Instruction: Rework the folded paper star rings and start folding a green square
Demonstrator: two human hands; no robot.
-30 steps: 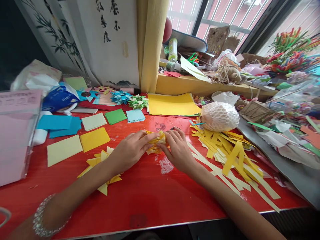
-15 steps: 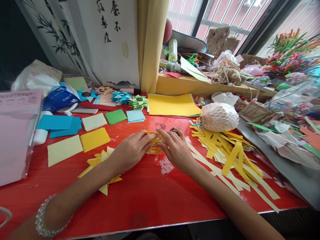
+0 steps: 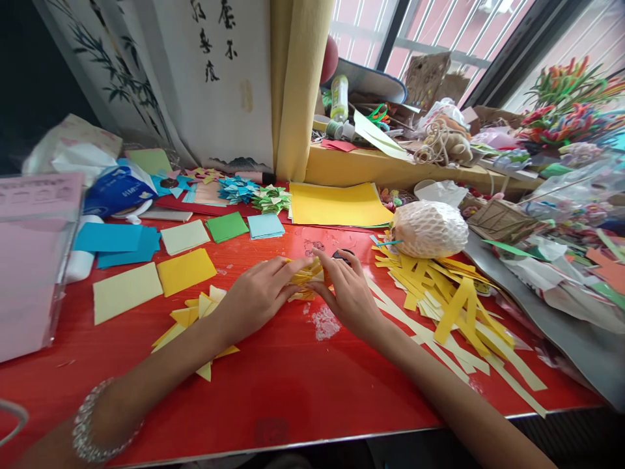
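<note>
Both my hands meet over a small folded yellow paper piece (image 3: 306,279) on the red table (image 3: 273,384). My left hand (image 3: 256,296) pinches it from the left with fingers stretched along its top. My right hand (image 3: 344,290) presses its right side, fingers curled over it. Most of the piece is hidden between the fingers. A bead bracelet (image 3: 90,423) sits on my left wrist. Under my left forearm lie folded yellow paper triangles (image 3: 195,316).
Yellow paper strips (image 3: 449,299) spread to the right, beside a white net-wrapped ball (image 3: 428,228). Coloured paper squares (image 3: 185,270) lie at the left, a yellow sheet (image 3: 336,203) at the back. A clear box (image 3: 29,260) stands far left. Craft clutter fills the windowsill.
My fingers have shifted on the yellow piece: the left fingers stretched further over it and the right fingers moved onto its right side. The arms stay where they were.
</note>
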